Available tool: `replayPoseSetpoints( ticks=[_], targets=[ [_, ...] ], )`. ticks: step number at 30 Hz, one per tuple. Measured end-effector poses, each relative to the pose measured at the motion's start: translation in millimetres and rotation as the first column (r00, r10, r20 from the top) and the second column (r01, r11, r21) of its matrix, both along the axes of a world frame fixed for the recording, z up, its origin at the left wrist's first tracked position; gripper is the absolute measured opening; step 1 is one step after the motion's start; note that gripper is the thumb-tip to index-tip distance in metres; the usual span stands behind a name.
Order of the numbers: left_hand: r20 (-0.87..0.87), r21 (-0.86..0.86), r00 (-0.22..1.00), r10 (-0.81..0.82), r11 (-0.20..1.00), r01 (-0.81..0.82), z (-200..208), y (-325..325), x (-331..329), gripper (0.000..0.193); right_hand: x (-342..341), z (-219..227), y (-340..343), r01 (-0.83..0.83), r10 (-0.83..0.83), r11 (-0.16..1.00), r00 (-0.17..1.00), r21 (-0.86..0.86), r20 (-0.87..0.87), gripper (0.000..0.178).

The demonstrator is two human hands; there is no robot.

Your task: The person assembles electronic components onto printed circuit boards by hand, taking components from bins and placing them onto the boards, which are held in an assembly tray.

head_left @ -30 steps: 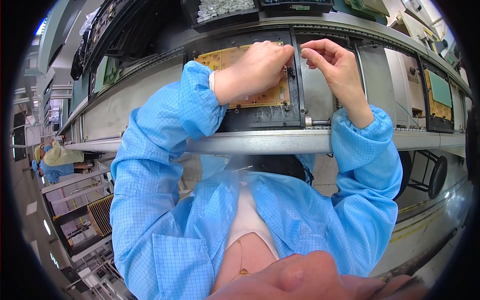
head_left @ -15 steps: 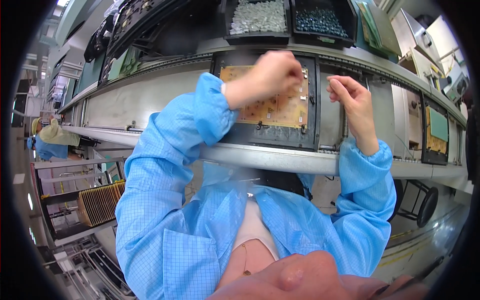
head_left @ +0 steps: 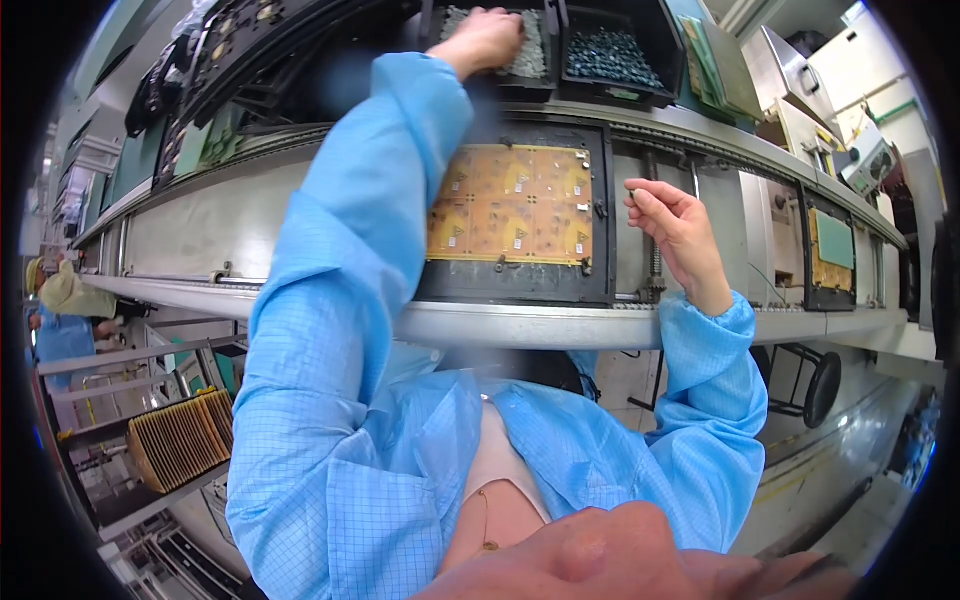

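Rail of bare metal [head_left: 520, 327] runs nearest to me, and just past it lies the orange board [head_left: 512, 207], flat inside a black frame [head_left: 560, 284]. I judge it thin, stiff and fragile, so I would take it by its edges. Beside the frame, the right hand [head_left: 672, 220] is narrow, its fingertips pinching what looks like a tiny dark piece [head_left: 632, 195]; that should be light, hard and easily dropped, best held by its sides. Farther off, the left hand [head_left: 485, 40] reaches into a black bin [head_left: 515, 91] of white pieces [head_left: 533, 62]; I cannot tell whether it grips any. Blue-black pieces [head_left: 612, 62] lie in a second bin [head_left: 625, 94] alongside.
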State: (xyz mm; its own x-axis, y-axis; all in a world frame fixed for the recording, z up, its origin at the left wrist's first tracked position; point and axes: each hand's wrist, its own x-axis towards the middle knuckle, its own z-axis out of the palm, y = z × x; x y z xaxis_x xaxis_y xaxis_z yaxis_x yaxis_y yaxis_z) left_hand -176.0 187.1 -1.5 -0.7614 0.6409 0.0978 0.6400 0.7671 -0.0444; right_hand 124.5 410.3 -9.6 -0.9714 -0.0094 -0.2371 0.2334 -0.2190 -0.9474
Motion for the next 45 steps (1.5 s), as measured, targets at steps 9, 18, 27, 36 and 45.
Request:
replayPoseSetpoints(
  ticks=[9,18,27,36,45],
  targets=[
    [-0.196,0.110,0.980,-0.042,0.992,0.064,28,-27,42,0.013,7,6,-3,-0.023,0.030,0.995,0.997,-0.097,0.074,0.027],
    [-0.272,0.496,0.954,-0.127,0.831,0.252,15,-43,56,0.008,11,7,-29,-0.029,0.108,0.851,0.987,0.525,-0.121,0.012],
    [-0.132,0.772,0.972,-0.196,0.595,0.225,34,-61,100,0.011,-1,14,-37,0.170,0.480,0.414,0.794,0.894,-0.373,0.013],
    [0.082,0.832,0.967,-0.240,0.551,0.066,46,-78,139,0.010,-9,19,-36,0.087,0.507,0.438,0.798,0.895,-0.326,0.024],
    [0.143,0.832,0.954,-0.265,0.555,0.030,41,-89,156,0.010,-22,39,-40,0.050,0.787,0.154,0.598,0.987,-0.153,0.027]
  ],
)
